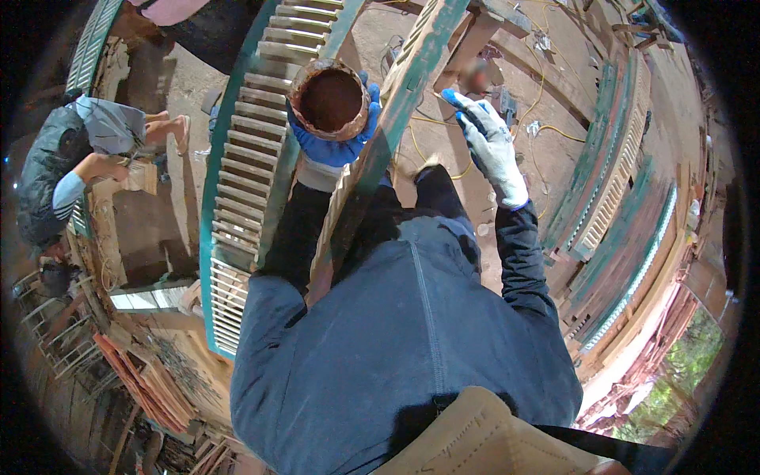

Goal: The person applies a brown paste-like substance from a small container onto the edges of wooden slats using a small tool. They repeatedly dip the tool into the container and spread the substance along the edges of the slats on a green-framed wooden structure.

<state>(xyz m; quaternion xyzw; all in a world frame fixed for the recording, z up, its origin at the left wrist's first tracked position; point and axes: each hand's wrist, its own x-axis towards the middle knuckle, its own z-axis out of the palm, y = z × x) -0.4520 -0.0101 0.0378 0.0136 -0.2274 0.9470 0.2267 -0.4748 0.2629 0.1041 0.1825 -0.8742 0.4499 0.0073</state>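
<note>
My left hand, in a blue and white glove, is wrapped round a round, rough-rimmed pot with reddish-brown contents. The pot is above a long slatted wooden frame with green edges. Just right of the pot, a green-edged wooden beam slants past my left forearm. To the right of that beam is my right hand, in a white glove with blue fingertips. Its fingers are stretched out and close together, pointing toward the beam. I see nothing held in it, though its underside is hidden.
Another person bends over at the far left beside a wooden block. More slatted frames and green-painted boards lie at the right. A yellow cord winds over the ground. Stacked planks fill the lower left.
</note>
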